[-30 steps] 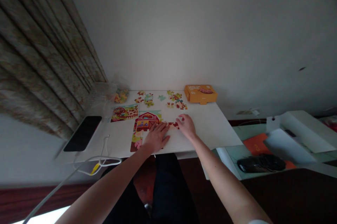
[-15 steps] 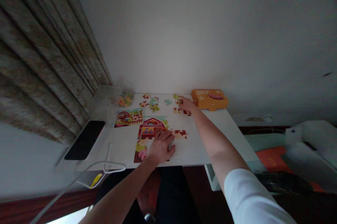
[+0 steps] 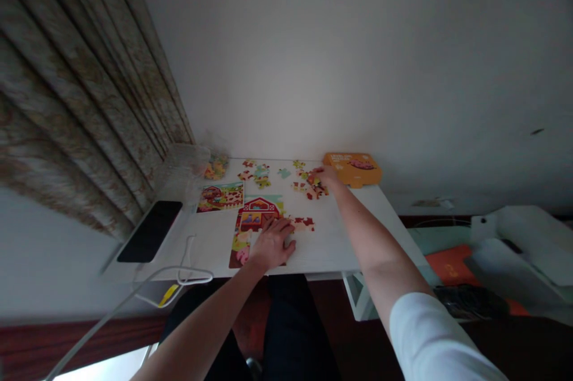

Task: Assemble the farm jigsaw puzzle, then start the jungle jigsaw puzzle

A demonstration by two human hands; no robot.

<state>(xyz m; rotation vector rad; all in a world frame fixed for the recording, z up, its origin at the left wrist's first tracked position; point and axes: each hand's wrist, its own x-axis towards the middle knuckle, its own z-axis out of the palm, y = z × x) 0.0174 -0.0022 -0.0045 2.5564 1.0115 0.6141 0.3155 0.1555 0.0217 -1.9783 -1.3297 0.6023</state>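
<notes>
My left hand (image 3: 272,243) lies flat with its fingers spread over the partly assembled farm jigsaw puzzle (image 3: 259,205). The barn shows above the fingers, and a pink pig is on the lower left of the puzzle. Joined brown-and-white pieces (image 3: 306,224) lie just right of the left fingertips. Farther back, my right hand (image 3: 327,177) has its fingers bent together on a colourful puzzle piece (image 3: 312,178) among loose pieces. The fingers partly hide it.
A picture card (image 3: 220,197) lies left of the puzzle. More loose pieces (image 3: 261,181) are at the back. An orange box (image 3: 356,169) stands at back right, a clear container (image 3: 190,166) at back left. A phone (image 3: 150,232) and white cable (image 3: 194,273) lie left.
My right hand has moved slightly right and back from the green pieces, uncovering colourful ones. My left hand stays on the puzzle. The camera view has shifted a little.
</notes>
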